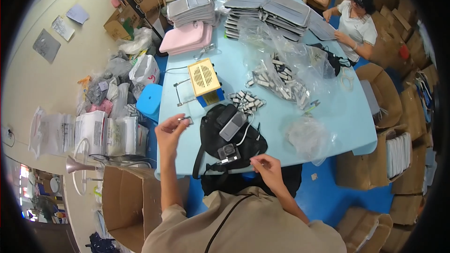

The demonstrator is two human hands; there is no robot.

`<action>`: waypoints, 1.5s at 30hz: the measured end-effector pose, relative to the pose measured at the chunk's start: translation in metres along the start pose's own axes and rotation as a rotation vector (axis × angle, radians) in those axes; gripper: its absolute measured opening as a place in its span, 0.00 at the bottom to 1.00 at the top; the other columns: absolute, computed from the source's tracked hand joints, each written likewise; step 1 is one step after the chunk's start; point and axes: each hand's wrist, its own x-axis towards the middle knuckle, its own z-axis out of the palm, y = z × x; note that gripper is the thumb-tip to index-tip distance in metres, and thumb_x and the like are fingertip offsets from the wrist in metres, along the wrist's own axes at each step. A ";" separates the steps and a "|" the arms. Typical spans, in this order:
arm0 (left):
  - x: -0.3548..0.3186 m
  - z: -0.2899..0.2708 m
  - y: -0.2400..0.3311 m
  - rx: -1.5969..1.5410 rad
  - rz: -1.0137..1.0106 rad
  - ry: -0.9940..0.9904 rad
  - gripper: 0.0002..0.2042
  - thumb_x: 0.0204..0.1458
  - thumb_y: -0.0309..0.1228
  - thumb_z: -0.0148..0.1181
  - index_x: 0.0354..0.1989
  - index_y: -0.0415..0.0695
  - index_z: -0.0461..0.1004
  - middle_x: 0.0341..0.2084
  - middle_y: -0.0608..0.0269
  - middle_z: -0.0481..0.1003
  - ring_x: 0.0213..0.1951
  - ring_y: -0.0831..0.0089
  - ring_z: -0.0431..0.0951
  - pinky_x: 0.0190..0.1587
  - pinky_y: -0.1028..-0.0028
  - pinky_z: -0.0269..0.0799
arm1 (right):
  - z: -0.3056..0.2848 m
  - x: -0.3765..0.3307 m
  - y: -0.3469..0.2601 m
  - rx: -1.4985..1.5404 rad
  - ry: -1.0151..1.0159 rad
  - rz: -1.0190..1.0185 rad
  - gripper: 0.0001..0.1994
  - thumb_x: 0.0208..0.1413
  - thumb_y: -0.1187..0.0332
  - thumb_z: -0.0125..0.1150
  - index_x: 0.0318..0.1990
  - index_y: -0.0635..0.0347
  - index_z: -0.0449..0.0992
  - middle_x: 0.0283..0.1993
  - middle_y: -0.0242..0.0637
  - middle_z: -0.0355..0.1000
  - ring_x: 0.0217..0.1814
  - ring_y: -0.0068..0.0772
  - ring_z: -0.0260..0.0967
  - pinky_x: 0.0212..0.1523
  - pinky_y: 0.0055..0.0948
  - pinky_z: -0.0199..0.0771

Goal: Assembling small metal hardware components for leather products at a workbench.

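Observation:
My left hand (169,133) is raised at the table's left edge, its thumb and fingers pinched on a small metal piece (187,120). My right hand (268,168) is at the near edge, fingertips drawn together; whatever they hold, if anything, is too small to tell. Between my hands lies a black bag (211,133). On it rest a grey phone-like device (233,127) with a white cable and a small grey device with a round grille (228,151). Just beyond is a pile of small silver-and-white pieces (247,101), beside a yellow-topped blue box (205,80) with slots.
A clear plastic bag (286,79) holds several more such pieces. Grey cases (269,9) and pink cases (186,38) are stacked on the far table. A crumpled plastic bag (309,138) lies right. Cardboard boxes (124,201) flank the table. Two people work at the far right.

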 end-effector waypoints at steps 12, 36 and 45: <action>-0.100 0.094 -0.002 -0.390 -0.195 -0.247 0.12 0.52 0.18 0.70 0.46 0.34 0.82 0.33 0.63 0.82 0.34 0.81 0.80 0.40 0.81 0.74 | 0.047 -0.007 -0.074 0.022 -0.021 -0.324 0.16 0.58 0.79 0.67 0.53 0.64 0.73 0.45 0.34 0.76 0.49 0.22 0.75 0.45 0.23 0.76; -0.119 0.109 0.000 -0.495 -0.035 -0.326 0.08 0.52 0.15 0.68 0.39 0.35 0.78 0.36 0.53 0.82 0.41 0.69 0.82 0.44 0.74 0.77 | 0.045 -0.017 -0.072 -0.022 0.074 -0.419 0.15 0.54 0.79 0.71 0.48 0.63 0.74 0.38 0.32 0.80 0.37 0.19 0.76 0.36 0.21 0.74; -0.120 0.114 -0.011 -0.495 0.001 -0.324 0.14 0.51 0.16 0.69 0.46 0.36 0.77 0.34 0.56 0.81 0.39 0.73 0.80 0.43 0.76 0.76 | 0.049 -0.017 -0.074 -0.047 0.122 -0.450 0.15 0.54 0.79 0.72 0.48 0.63 0.75 0.37 0.34 0.80 0.38 0.21 0.77 0.37 0.23 0.76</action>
